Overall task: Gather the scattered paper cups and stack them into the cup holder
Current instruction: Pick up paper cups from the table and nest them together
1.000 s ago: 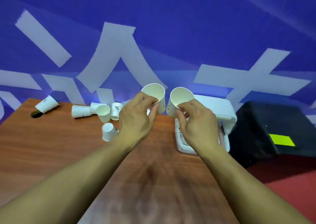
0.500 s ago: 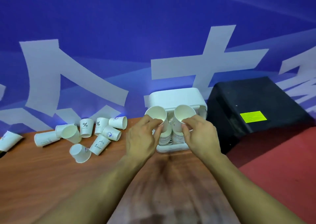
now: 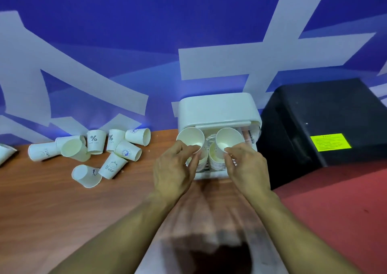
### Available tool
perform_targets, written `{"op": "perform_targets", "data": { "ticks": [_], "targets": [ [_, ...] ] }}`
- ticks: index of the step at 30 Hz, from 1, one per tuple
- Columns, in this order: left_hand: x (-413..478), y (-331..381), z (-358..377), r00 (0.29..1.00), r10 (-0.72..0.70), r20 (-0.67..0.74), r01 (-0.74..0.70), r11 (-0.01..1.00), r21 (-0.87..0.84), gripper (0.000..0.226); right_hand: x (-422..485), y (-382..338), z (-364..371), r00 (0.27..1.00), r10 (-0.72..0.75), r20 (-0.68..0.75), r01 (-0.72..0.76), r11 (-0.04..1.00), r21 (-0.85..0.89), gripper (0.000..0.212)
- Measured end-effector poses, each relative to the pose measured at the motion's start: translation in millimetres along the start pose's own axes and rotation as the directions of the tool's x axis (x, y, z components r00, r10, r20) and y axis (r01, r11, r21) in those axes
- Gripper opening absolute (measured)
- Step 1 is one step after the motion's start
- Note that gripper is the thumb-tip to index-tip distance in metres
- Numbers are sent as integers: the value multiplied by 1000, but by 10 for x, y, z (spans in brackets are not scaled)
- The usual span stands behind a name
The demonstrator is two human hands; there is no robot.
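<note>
A white cup holder stands at the table's far edge against the blue wall, with stacks of cups showing inside its open front. My left hand pinches a white paper cup by its rim, just in front of the holder's left side. My right hand pinches a second paper cup the same way at the holder's right side. Both cups face me with their mouths open. Several loose paper cups lie scattered on the table to the left.
The wooden table ends at the right, where a red floor shows. A black box with a yellow label stands right of the holder. One more cup lies at the far left edge.
Both hands have carried their cups forward from mid-table to the holder's open front. The view has swung right, so the scattered cups now sit further left.
</note>
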State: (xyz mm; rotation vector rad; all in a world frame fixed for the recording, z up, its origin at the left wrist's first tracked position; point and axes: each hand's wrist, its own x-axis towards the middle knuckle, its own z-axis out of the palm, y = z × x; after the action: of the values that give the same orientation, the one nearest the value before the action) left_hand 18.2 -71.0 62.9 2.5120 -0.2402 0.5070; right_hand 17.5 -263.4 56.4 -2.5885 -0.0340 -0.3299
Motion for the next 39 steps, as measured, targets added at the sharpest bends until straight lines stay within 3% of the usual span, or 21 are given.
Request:
{"op": "perform_targets", "data": {
  "ticks": [8,12,16,25,32,39],
  "targets": [
    [-73,-85,150,1000,13,-13,-14,1000,-22,10,12,125,226,989,20,144,-22,1000,9,16],
    [-81,-108,177,1000,5,6,-5,1000,-1,11,15,165,339,982,-7,190,3,1000,22,29],
    [-74,-124,200,1000,4,8,-4,1000,13,13,21,207,413,970,21,242,-21,1000,0,19],
    [-54,-230,264,999,27,21,-27,1000,-17,12,-59,256,596,989,42,145,-58,992,110,18],
    [-121,-271,375,990,-1,140,-3,1000,28,13,-76,259,634,991,58,119,-70,992,104,8],
    [-129,-362,519,963,-5,268,5,1000,1,28,-73,273,650,991,64,115,-78,989,126,7]
  ]
}}
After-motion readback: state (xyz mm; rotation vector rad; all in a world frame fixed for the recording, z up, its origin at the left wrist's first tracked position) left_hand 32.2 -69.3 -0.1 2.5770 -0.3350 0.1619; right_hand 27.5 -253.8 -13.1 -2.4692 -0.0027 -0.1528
